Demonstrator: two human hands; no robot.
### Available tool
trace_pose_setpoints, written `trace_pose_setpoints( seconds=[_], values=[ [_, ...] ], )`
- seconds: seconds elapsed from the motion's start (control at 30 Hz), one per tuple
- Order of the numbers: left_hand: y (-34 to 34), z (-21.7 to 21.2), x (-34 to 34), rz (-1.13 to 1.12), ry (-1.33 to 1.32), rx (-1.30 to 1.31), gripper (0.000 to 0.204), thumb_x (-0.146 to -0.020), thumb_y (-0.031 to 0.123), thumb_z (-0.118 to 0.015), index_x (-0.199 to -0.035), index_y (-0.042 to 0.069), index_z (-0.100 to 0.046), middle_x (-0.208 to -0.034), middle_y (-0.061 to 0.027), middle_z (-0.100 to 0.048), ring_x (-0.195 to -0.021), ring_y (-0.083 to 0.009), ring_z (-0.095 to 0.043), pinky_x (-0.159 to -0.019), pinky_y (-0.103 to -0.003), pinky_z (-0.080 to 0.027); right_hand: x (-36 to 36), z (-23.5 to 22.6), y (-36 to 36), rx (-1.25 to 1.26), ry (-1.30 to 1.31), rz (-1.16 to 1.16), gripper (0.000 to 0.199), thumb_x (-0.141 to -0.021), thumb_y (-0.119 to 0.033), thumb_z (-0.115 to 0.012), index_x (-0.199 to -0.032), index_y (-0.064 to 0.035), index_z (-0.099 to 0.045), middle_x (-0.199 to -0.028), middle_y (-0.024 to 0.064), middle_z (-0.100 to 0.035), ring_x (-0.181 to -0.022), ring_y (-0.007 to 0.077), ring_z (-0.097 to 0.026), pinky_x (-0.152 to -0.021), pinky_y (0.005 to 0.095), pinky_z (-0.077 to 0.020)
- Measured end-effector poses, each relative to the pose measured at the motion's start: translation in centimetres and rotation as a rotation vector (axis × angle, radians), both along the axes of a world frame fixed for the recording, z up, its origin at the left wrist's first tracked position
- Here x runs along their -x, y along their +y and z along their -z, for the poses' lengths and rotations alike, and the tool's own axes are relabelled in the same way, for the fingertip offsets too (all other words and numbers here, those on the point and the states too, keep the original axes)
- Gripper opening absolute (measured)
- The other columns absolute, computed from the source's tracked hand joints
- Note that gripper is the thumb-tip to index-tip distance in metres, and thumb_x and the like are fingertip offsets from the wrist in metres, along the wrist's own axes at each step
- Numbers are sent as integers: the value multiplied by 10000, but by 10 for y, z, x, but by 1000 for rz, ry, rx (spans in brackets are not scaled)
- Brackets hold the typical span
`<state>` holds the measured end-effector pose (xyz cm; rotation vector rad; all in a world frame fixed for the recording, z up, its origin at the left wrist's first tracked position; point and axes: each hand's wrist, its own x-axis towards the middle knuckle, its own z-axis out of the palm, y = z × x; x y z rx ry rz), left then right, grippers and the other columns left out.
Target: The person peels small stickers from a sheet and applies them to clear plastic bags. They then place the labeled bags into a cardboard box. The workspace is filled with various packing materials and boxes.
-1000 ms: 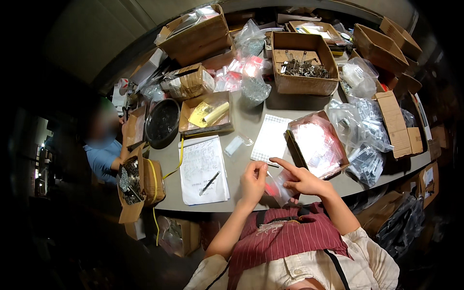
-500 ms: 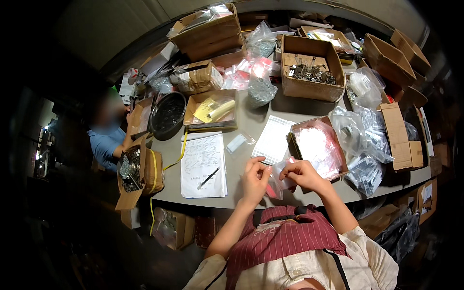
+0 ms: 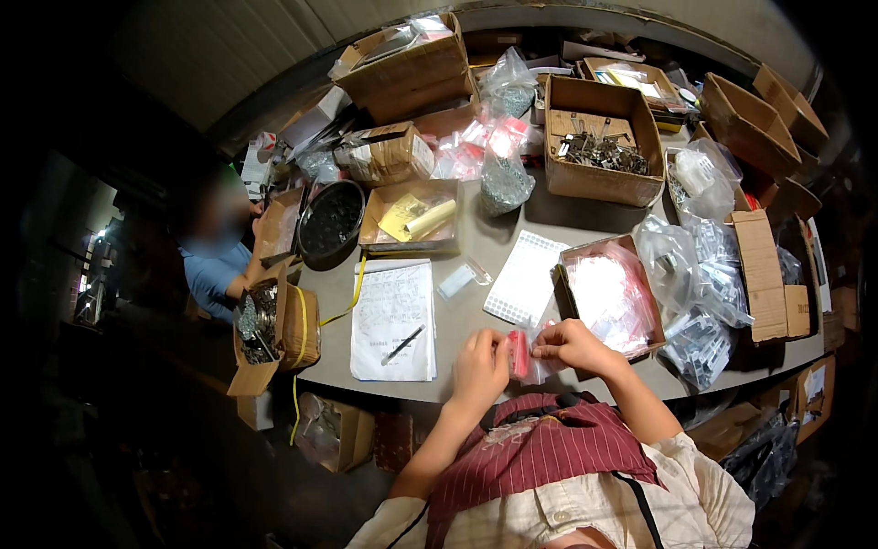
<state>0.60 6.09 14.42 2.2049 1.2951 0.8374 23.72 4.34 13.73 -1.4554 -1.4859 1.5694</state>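
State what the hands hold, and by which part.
Both hands, left hand and right hand, pinch a small clear bag with a red strip between them, one at each side edge.

Small red-striped clear bag (image 3: 521, 355), upright above table edge.

Both bare forearms come up from the lower edge and meet just in front of the chest. The left hand (image 3: 479, 364) is loosely curled, knuckles upward, thumb and fingertips pinched toward the middle. The right hand (image 3: 569, 345) sits just beside it, slightly higher, fingers bent and closed in a pinch that points back at the left, wrist angled inward.
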Motion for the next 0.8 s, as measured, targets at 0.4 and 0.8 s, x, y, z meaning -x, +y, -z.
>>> trace_pose_setpoints(
  seconds=[0.4,0.8],
  values=[
    [-6,-6,1,83,-265,877,333,-1076,302,-650,-967,-7,-707,-791,-72,-740,-683,-120,-724,-586,-261,-537,28,1,-6,-357,-135,-19,171,-893,-157,-785,-931,5,-746,-726,136,-645,-615,219,-602,-607,364,-485],
    [-7,14,11,270,-636,993,283,-1124,204,-545,-982,5,-688,-821,-48,-710,-684,-85,-633,-635,-226,-513,17,-3,-4,180,489,-15,231,-930,-194,-812,-770,-43,-740,-661,-63,-570,-582,33,-419,-523,243,-259]
  ],
)
